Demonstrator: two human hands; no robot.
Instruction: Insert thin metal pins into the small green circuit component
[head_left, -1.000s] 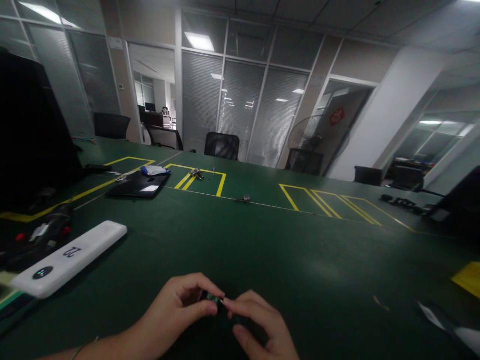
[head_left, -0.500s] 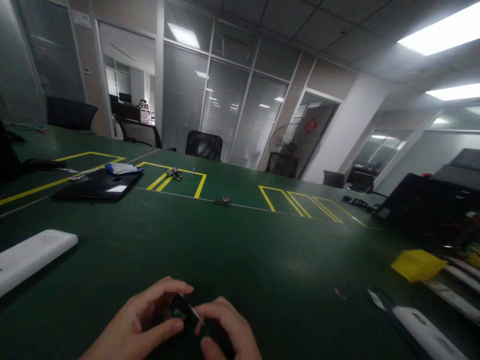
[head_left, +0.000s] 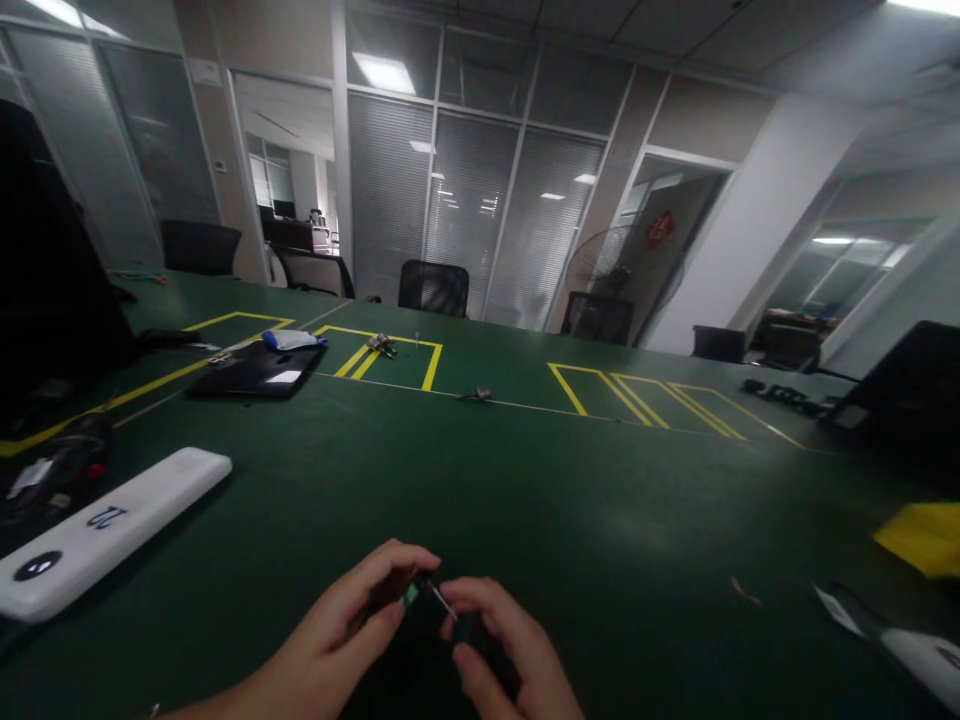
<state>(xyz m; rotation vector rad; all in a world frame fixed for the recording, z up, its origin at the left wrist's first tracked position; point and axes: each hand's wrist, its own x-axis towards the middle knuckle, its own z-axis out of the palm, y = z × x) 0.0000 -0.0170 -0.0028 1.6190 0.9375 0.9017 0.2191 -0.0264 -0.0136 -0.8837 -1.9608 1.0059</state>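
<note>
Near the bottom centre of the head view, my left hand (head_left: 360, 620) pinches a small dark part with a green piece (head_left: 410, 597) between thumb and fingers. Just to its right, my right hand (head_left: 510, 645) is wrapped round the dark handle of a thin metal-shafted tool (head_left: 444, 602). The tool's tip meets the small part or lies very close to it; the exact contact is too small to tell. Both hands are above the green table (head_left: 570, 520).
On the left lie a white device marked 22 (head_left: 124, 530) and dark cabled gear. Farther back are a black tablet-like panel (head_left: 251, 372) and small metal parts (head_left: 381, 346). A yellow object (head_left: 922, 538) and another white device (head_left: 926, 660) are at right.
The camera has turned left, so the scene sits farther right and more of the left side shows. The green piece between my left fingers has tilted; both hands keep their holds.
</note>
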